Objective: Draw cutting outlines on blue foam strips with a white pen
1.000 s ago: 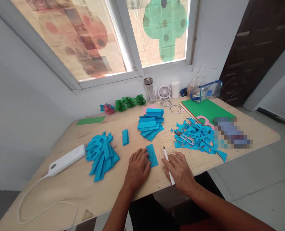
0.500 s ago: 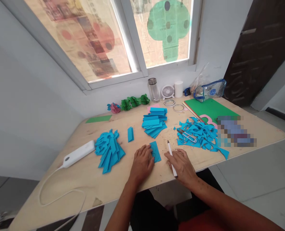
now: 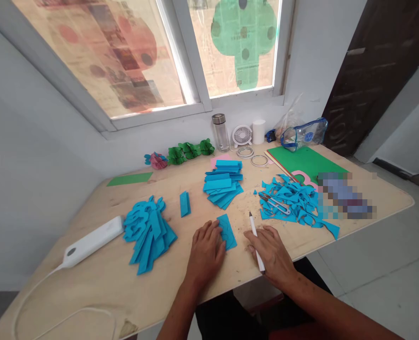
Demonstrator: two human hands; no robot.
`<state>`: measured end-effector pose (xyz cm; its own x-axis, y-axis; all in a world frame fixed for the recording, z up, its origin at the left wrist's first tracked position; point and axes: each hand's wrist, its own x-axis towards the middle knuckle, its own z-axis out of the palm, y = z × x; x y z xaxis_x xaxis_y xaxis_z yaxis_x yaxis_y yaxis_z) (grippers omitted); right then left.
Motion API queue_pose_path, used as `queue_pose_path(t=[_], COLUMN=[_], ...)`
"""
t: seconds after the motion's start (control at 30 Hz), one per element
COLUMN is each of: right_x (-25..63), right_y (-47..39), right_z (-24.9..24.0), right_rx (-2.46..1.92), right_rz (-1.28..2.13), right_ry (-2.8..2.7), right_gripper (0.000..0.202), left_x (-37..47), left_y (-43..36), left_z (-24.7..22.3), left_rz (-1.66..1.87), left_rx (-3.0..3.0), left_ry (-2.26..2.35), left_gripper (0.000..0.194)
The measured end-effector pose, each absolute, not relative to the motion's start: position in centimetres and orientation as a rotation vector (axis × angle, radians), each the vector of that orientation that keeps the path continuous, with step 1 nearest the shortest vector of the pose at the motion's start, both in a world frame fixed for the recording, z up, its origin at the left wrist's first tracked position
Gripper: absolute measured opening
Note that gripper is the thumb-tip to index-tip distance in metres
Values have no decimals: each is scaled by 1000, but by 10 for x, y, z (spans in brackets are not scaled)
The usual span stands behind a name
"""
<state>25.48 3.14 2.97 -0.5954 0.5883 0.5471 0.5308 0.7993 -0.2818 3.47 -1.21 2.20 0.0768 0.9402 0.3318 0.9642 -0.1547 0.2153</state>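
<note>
My left hand point(image 3: 206, 246) lies on the table with its fingertips over the left edge of a small folded blue paper point(image 3: 227, 231), which has a faint curved line on it. To the right, my right hand point(image 3: 270, 250) holds a white pen point(image 3: 257, 243), its dark tip pointing away from me and off the paper. Folded blue papers point(image 3: 223, 184) are stacked beyond my hands. One narrow blue strip point(image 3: 184, 204) lies apart at the left. Further left is a pile of cut blue shapes point(image 3: 150, 233).
Blue scraps point(image 3: 290, 200) with a small cutter point(image 3: 275, 203) lie right. A white power strip point(image 3: 94, 241) with a cable is left. Along the back stand a glass bottle point(image 3: 221, 134), a fan point(image 3: 242, 136) and a clear pouch point(image 3: 306, 134); a green sheet point(image 3: 308, 160) lies back right.
The view has shifted slightly, so the table items appear moved left. My hands keep nearly the same pose, with the pen still in my right hand.
</note>
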Motion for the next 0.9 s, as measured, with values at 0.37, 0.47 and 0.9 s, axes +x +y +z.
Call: queue_pose_path(t=[0.37, 0.47, 0.9], right_x=[252, 252, 257], right_y=[31, 32, 33], right_z=[27, 29, 22], right_rx=[-847, -827, -800], right_rz=[123, 128, 208], right_ry=[-2384, -2381, -2366], right_gripper=[35, 33, 28], left_x=[31, 32, 38], left_y=[-12, -11, -11], left_z=[16, 17, 20], left_rz=[-604, -611, -527], left_rx=[-2284, -2288, -2274], left_ry=[-2001, -2005, -2012], left_gripper=[29, 28, 27])
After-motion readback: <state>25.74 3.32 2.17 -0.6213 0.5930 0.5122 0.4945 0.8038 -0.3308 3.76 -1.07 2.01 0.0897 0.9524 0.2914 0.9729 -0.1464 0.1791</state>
